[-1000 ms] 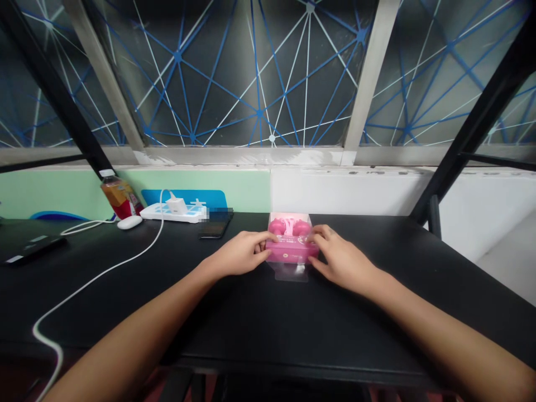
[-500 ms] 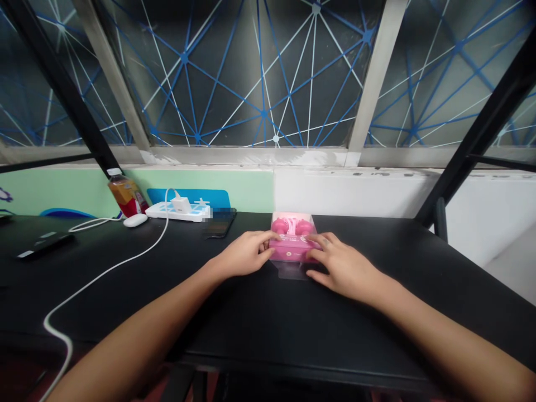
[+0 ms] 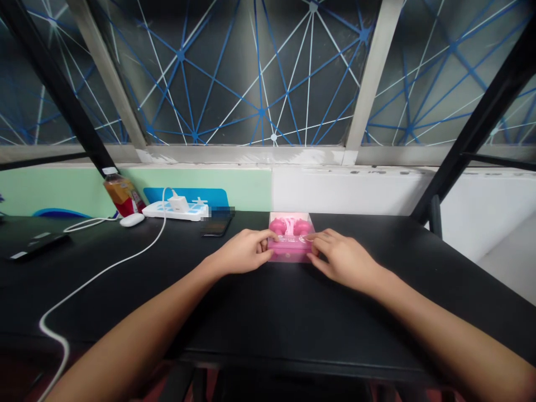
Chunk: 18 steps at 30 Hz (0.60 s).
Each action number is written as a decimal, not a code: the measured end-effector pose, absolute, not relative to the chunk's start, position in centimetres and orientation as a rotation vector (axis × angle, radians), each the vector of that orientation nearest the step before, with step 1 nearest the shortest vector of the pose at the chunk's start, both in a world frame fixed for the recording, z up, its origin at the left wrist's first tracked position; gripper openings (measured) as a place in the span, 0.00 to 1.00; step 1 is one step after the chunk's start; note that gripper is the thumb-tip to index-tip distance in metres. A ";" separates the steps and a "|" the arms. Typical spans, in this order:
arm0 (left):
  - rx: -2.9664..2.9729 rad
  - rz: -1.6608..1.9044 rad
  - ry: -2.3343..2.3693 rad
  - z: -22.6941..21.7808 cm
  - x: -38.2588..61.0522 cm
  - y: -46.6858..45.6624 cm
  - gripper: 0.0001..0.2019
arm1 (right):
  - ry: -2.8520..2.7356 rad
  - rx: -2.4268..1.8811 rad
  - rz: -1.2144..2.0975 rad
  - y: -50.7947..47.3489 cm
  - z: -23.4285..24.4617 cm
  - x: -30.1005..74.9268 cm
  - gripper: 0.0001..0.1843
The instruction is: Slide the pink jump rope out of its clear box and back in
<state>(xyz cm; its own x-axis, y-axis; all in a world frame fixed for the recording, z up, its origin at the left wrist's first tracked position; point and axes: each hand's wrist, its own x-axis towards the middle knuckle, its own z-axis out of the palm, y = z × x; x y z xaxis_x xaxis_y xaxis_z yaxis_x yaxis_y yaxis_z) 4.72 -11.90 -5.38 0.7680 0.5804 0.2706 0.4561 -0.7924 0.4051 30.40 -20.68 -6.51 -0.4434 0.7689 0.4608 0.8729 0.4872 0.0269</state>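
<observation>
A small clear box with pink earphones [image 3: 290,237] lies on the black desk [image 3: 268,312], near its far edge at the centre. My left hand [image 3: 245,252] grips the box's left side with curled fingers. My right hand [image 3: 341,258] holds the right side, with the fingers pressed on the box's front end. The box's front flap lies against the box, no longer sticking out.
Along the back left stand a drink bottle [image 3: 119,194], a white mouse [image 3: 131,220], a white power strip with a charger [image 3: 176,210] and a dark phone [image 3: 216,225]. A white cable [image 3: 96,273] runs over the desk's left part. Another dark device [image 3: 33,245] lies far left.
The clear front flap that stuck out toward me has been pushed in against the box. Both hands stayed on the box's sides.
</observation>
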 end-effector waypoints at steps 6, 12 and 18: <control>2.737 0.518 0.811 -5.2 3.8 -13.9 0.13 | -2.265 -1.362 -0.290 -21.7 -7.4 29.7 0.07; 2.849 0.566 0.924 -4.2 3.4 -13.5 0.12 | -2.280 -1.250 -0.180 -21.0 -6.5 29.3 0.11; 2.797 0.548 0.849 -4.9 3.8 -12.7 0.12 | -2.313 -1.233 -0.146 -20.4 -7.1 29.8 0.12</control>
